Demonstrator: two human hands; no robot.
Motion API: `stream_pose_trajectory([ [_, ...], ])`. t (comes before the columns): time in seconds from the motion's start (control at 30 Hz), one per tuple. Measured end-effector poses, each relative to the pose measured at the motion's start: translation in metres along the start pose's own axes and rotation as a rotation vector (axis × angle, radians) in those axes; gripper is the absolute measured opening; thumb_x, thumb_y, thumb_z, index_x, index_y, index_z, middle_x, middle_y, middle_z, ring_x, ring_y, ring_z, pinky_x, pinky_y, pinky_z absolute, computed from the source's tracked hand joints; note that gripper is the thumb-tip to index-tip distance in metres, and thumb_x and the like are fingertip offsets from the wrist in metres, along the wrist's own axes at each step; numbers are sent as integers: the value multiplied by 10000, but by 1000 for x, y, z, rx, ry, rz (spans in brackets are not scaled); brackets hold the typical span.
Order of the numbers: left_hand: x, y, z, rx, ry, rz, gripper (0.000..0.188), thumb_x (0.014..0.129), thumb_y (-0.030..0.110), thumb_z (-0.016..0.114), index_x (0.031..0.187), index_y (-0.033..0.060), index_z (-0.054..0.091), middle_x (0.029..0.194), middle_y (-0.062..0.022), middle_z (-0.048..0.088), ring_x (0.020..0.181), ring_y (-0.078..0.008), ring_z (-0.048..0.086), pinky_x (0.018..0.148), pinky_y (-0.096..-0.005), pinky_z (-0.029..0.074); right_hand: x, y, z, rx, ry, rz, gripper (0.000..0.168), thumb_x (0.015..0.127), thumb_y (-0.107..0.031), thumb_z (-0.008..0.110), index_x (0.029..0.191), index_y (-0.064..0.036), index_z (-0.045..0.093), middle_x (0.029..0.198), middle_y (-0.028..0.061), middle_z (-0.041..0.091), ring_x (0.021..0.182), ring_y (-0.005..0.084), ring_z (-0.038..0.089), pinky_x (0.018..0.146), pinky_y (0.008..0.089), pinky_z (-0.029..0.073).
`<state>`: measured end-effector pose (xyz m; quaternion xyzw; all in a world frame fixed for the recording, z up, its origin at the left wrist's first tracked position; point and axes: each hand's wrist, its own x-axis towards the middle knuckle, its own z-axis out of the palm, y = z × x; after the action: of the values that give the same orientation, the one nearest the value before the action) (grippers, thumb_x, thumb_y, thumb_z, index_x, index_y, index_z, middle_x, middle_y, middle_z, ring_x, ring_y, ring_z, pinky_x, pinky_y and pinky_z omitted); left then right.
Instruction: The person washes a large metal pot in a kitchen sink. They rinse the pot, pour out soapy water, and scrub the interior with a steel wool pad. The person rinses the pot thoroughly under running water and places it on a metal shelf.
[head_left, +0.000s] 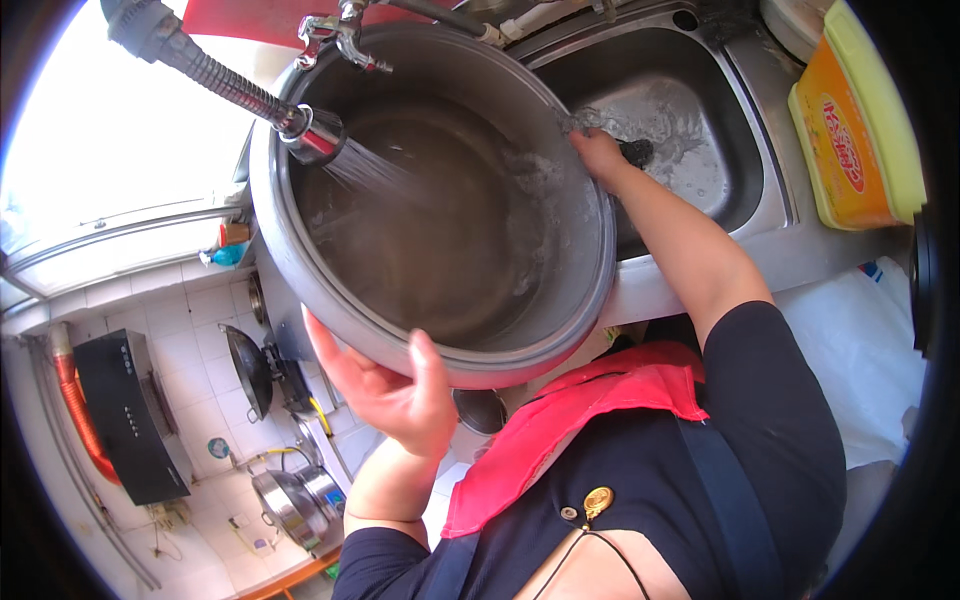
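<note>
A large grey metal pot (570, 300) leans toward the sink, with cloudy water (442, 225) inside. My right hand (600, 156) grips its rim on the sink side. My left hand (401, 397) holds the near side from outside, thumb up by the rim and fingers partly hidden behind the wall. From a flexible-neck faucet (311, 135), a spray of water (379, 174) falls into the pot. Beside my right hand, water runs and splashes in the stainless steel sink (739, 202). A black thing (637, 152) at the sink bottom is partly hidden by my wrist.
A small metal tap (345, 37) stands close above the pot's far rim. An orange and yellow plastic tub (847, 135) bearing writing is on the counter at right. A wok (250, 371), a steel steamer pot (292, 502) and a black range hood (124, 416) are at left.
</note>
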<state>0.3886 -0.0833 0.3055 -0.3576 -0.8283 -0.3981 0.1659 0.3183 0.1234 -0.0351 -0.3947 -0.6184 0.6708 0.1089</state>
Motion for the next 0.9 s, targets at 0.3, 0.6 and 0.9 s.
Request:
stream_pose_trajectory([
  [0.3,14,-9,5,93,57,-3,587,752,-33,502,1312,-101,339,1299,-195,433,1193,-279,446,1014,-335,316,16,2,-10,53,-65,141,503,821,-353,538,1032,99,599,1020,204,629,951,277,599,815,372,448],
  [0.6,124,-28,-11,-72,-173,-362,420,797,65,561,1194,-60,509,961,-102,606,819,-145,563,766,-258,453,9,0,-13,90,-61,199,552,818,-414,533,1047,82,612,1123,257,593,1108,343,552,919,369,417],
  [0.9,63,-13,-15,-217,-1,-374,461,820,69,599,1235,-56,438,1097,-133,567,981,-172,555,841,-284,444,-15,1,-7,-16,-59,215,554,874,-417,475,1091,81,586,1161,267,565,1130,362,529,937,378,407],
])
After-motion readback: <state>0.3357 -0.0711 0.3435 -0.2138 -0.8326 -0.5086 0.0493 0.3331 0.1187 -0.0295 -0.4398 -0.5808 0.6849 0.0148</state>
